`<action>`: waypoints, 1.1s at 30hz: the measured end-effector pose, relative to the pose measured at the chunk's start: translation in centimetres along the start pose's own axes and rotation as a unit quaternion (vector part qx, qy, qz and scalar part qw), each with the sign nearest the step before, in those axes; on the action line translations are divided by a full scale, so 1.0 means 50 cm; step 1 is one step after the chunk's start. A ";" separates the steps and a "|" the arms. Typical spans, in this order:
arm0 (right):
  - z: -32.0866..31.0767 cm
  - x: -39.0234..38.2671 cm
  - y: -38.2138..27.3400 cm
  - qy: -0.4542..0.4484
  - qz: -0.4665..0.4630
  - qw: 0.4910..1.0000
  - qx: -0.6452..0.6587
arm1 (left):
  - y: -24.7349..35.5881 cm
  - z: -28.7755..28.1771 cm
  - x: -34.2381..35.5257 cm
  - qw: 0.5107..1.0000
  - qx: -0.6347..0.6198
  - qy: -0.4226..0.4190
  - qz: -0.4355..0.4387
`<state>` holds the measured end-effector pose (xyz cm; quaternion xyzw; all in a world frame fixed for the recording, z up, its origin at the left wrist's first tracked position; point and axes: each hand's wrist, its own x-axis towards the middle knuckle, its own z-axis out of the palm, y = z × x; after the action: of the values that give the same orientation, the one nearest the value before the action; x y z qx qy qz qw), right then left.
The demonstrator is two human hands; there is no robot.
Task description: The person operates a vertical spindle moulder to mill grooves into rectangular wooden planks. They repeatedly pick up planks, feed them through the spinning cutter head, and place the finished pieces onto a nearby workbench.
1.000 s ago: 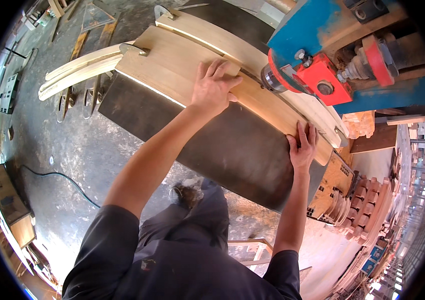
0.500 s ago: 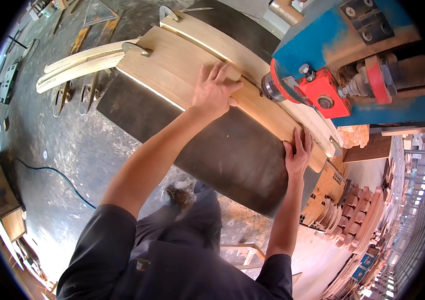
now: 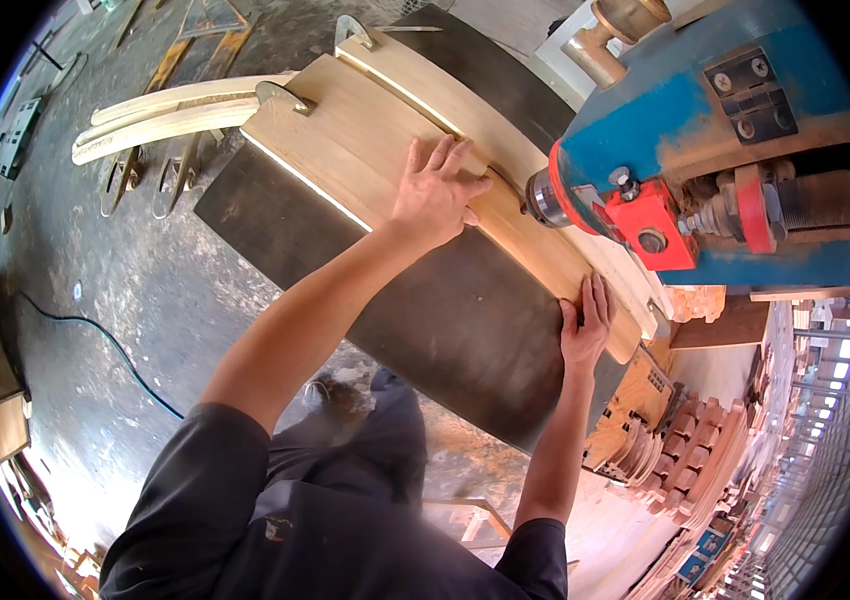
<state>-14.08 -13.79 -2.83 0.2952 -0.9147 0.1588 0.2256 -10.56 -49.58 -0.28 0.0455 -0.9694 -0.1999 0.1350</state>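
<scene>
Over the dark tabletop [image 3: 455, 320], both hands [image 3: 432, 205] lie loosely spread on wooden pieces [image 3: 535, 243]

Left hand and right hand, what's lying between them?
In the head view, a stretch of the wooden strip lies between the left hand and the right hand, beside the bare dark tabletop.

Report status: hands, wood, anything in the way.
Left hand spread at end of wide board; right hand resting on wooden strip. Strip lying on dark table. Blue machine close by strip's far side, possibly in the way.
</scene>
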 end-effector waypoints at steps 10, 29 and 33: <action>0.007 0.003 0.007 0.014 -0.005 1.000 -0.009 | 0.001 0.005 0.009 1.000 0.000 0.004 0.003; 0.009 0.001 0.001 0.033 -0.008 0.999 -0.013 | 0.001 0.005 0.012 1.000 0.011 0.018 0.007; 0.013 0.003 0.006 0.030 0.002 1.000 -0.005 | 0.001 -0.002 0.012 1.000 0.004 0.005 -0.004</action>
<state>-14.56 -13.91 -3.33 0.2877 -0.9088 0.1636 0.2541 -11.12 -49.67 -0.05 0.0513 -0.9693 -0.1960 0.1390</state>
